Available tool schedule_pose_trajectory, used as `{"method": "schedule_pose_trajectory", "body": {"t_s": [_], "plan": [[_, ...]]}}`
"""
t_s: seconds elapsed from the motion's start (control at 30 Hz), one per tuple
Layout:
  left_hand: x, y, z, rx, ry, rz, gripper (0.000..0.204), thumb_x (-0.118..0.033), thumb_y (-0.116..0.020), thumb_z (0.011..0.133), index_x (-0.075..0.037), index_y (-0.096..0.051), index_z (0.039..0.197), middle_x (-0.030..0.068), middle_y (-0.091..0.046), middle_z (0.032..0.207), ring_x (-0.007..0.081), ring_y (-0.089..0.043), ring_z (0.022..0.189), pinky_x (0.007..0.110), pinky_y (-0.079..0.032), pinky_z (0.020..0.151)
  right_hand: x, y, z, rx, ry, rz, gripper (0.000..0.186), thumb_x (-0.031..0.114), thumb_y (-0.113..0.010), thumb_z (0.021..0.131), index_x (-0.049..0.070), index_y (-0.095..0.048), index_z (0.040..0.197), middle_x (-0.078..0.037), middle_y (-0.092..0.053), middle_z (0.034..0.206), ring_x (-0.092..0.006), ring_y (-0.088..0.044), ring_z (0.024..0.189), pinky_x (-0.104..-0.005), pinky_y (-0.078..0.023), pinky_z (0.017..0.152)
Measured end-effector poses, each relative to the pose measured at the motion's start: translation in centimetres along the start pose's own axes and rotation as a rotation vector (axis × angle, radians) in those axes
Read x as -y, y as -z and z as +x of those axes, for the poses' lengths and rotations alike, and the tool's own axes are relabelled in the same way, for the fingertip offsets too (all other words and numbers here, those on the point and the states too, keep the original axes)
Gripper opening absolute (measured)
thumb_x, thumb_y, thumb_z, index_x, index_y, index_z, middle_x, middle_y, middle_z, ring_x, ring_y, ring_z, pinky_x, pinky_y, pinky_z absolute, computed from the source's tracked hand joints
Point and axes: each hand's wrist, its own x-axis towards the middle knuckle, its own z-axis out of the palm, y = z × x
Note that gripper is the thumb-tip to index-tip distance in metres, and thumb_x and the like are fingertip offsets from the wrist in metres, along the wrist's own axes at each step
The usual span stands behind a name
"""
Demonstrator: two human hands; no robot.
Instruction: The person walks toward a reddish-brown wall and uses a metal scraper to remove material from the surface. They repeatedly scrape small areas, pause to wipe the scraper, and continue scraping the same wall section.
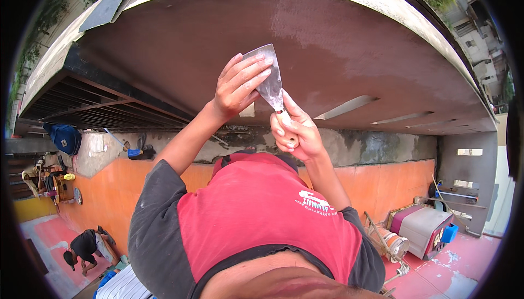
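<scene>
A wide steel putty knife (268, 83) is held up in front of a broad, dark brown painted surface (344, 42) in the upper middle. My right hand (297, 129) is closed round its pale handle, right of centre. My left hand (240, 83) has its fingers pressed together over the blade, which is smudged with pale residue. The blade's far corner reaches beyond my fingertips; whether it touches the brown surface I cannot tell.
An orange wall (371, 184) runs below the brown surface, with narrow slots (344, 107) above. Left are a dark metal grille (98, 99), a blue bag (64, 138) and a person (87, 250) bent low. A rolled-cord stand (396, 244) and grey-purple object (420, 228) sit lower right.
</scene>
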Motion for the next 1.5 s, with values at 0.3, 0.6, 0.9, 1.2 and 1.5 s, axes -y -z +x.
{"method": "schedule_pose_trajectory", "body": {"t_s": [0.3, 0.6, 0.9, 1.2, 1.5], "plan": [[4.6, 1.2, 3.6, 0.063, -0.216, -0.034, 0.027, -0.004, -0.071, 0.074, 0.001, -0.074, 0.101, 0.0123, -0.074, 0.116, 0.0307, -0.072, 0.109, 0.042, -0.060, 0.092, -2.5, -0.1, 4.3, -0.018, 0.115, 0.082, 0.059, 0.012, -0.042, 0.109, 0.035, -0.027, 0.162, -0.003, -0.041, 0.077, -0.0063, -0.032, 0.048, -0.0192, -0.032, 0.040], [5.8, 2.9, 5.2, 0.238, -0.297, -0.013, 0.023, -0.006, -0.070, 0.076, 0.000, -0.076, 0.097, 0.0106, -0.075, 0.115, 0.0270, -0.073, 0.108, 0.040, -0.061, 0.093, -4.8, 1.0, 6.0, 0.089, 0.164, 0.192, 0.060, 0.011, -0.041, 0.109, 0.041, -0.029, 0.160, -0.003, -0.041, 0.074, -0.0061, -0.032, 0.047, -0.0193, -0.030, 0.040], [5.9, 3.1, 5.7, 0.253, -0.307, -0.002, 0.022, -0.008, -0.071, 0.075, 0.001, -0.075, 0.094, 0.0120, -0.076, 0.112, 0.0277, -0.074, 0.107, 0.040, -0.062, 0.090, -4.8, 1.9, 6.5, 0.142, 0.148, 0.207, 0.059, 0.011, -0.042, 0.109, 0.042, -0.032, 0.158, -0.003, -0.040, 0.074, -0.0058, -0.031, 0.047, -0.0188, -0.030, 0.040], [5.4, 2.6, 4.7, 0.290, -0.279, 0.001, 0.021, -0.008, -0.071, 0.074, 0.000, -0.076, 0.093, 0.0109, -0.076, 0.112, 0.0262, -0.074, 0.105, 0.040, -0.062, 0.091, -5.0, 2.1, 5.8, 0.109, 0.121, 0.237, 0.058, 0.011, -0.043, 0.109, 0.040, -0.034, 0.158, -0.002, -0.041, 0.072, -0.0051, -0.031, 0.046, -0.0188, -0.030, 0.040], [5.4, 2.1, 4.0, 0.270, -0.254, -0.012, 0.021, -0.006, -0.072, 0.073, 0.000, -0.074, 0.092, 0.0120, -0.076, 0.111, 0.0287, -0.074, 0.106, 0.040, -0.062, 0.090, -5.2, 3.0, 5.7, 0.109, 0.125, 0.211, 0.057, 0.012, -0.044, 0.109, 0.039, -0.035, 0.158, -0.002, -0.041, 0.072, -0.0049, -0.031, 0.046, -0.0183, -0.031, 0.039]]}}
